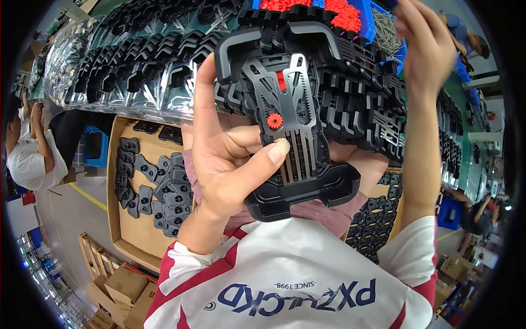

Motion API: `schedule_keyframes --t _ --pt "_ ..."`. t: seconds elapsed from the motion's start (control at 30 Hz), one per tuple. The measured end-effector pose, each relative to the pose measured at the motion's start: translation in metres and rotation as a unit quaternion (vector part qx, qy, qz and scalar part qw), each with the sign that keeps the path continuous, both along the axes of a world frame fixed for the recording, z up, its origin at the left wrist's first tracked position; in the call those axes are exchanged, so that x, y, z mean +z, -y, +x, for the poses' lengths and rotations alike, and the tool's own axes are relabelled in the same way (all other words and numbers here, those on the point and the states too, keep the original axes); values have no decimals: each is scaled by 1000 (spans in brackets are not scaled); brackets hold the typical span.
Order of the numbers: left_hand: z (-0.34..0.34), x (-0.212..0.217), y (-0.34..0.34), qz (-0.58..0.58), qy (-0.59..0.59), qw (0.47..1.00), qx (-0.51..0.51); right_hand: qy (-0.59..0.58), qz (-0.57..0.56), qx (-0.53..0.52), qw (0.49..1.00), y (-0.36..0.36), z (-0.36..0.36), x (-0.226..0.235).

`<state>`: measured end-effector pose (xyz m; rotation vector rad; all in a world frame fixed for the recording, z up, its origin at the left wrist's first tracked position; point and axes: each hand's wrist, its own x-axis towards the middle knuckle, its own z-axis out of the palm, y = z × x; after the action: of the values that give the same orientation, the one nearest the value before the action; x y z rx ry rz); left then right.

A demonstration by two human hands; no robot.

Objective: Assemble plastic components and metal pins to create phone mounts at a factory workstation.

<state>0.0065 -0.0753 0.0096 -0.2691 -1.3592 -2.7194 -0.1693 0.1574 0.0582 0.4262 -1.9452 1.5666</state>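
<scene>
My left hand (224, 159) is closed around a black plastic phone holder (285, 126), its thumb pressed on the front. The holder has two hooked arms at the top and a wide cradle at the bottom. A silver metal plate (287, 104) lies on its face, with a small red gear (274, 121) at the plate's lower left and a red piece (281, 80) near the top. Raised at the upper right, my right hand (427, 52) is by a blue bin of long metal pins (386, 33). Its fingers are blurred, so their grip is unclear.
Blue bins of red plastic parts (342, 13) stand at the back. Rows of black hooked parts (148, 60) cover the bench. Cardboard trays of black parts (164, 186) lie at both sides of my lap. Other people (38, 142) sit at left and right.
</scene>
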Motion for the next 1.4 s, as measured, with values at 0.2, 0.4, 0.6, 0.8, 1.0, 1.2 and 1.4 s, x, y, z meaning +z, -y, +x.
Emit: schedule_keyframes --t 0.2,0.4,0.6,0.8,1.0,1.2,1.4 --pt "-2 2 -17 -16 7 1000 8 -127 44 178 975 37 155 -8" --pt "2 10 -41 -60 1 998 33 -111 9 21 994 50 167 -34" --pt "6 17 -59 -62 -2 991 118 -119 -34 -68 990 56 169 -34" --pt "4 15 -53 -88 1 992 90 -151 -36 -51 987 56 167 -37" --pt "5 8 -41 -32 1 999 16 -176 47 51 982 28 147 -23" --pt "8 5 -33 12 1 1000 -14 -59 185 119 974 16 142 -8" --pt "7 3 -31 -74 -16 997 -33 -117 275 124 946 14 134 0"
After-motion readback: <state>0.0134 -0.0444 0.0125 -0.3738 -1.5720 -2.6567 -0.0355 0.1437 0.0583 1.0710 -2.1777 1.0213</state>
